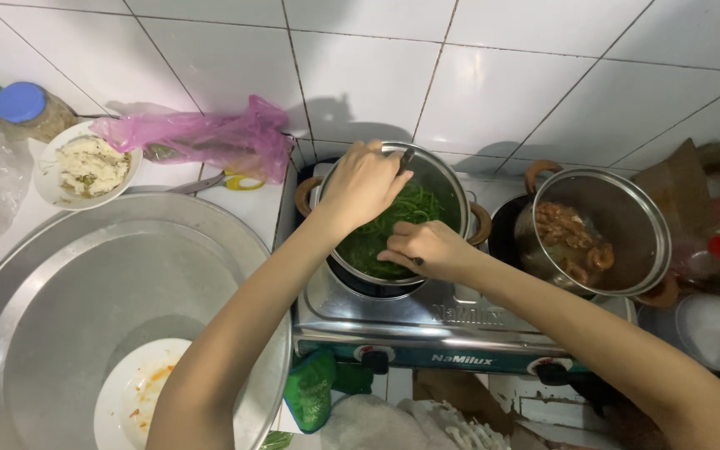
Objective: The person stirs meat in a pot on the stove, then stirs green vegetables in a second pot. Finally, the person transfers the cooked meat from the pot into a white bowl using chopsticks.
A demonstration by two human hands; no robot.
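Left hand closed on a utensil handle, right hand curled on the pot rim at 6 o'clock — greens inside, on the stove. Steady the pot while stirring, fingers clear of hot metal. Second pot at 3 o'clock; tray on the surface — white tiled wall.

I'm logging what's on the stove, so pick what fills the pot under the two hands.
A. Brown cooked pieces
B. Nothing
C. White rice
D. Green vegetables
D: both the left hand and the right hand are over the pot, which is filled with long green vegetables; the brown pieces sit in the other pot to the right.
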